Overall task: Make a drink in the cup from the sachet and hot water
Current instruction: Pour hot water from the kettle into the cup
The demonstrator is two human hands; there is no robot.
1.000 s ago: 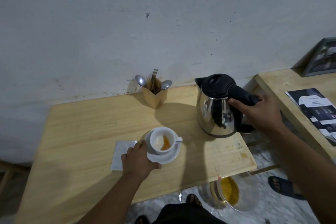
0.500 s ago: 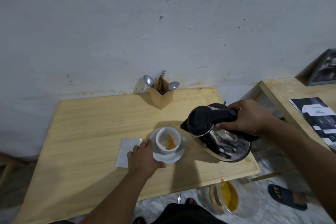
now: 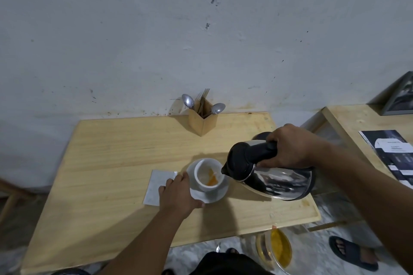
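Steel and black plastic catch the eye first: the kettle is tipped hard over, its spout right at the rim of the white cup, and a thin stream looks to be running in, though it is too fine to be sure of. The right hand is wrapped tight round the black handle, fingers fully closed. The left hand lies flat and mostly open against the near edge of the saucer, fingertips touching it to steady it, gripping nothing. Orange powder clings to the inside of the cup, so I judge the sachet's contents are in and the pour is the step in hand. Next it wants a slow, steady tilt, stopping short of the brim, then the kettle set upright and a stir; a spoon stands ready in the wooden holder at the back. The risk is hot water slopping onto the steadying fingers.

Just left of the saucer lies a flat white sachet or paper, partly under the left hand. All this sits on a pale wooden table pushed against a scuffed white wall. A second wooden surface with a dark leaflet stands to the right, and below the table edge there is a clear jar of something yellow on the floor.
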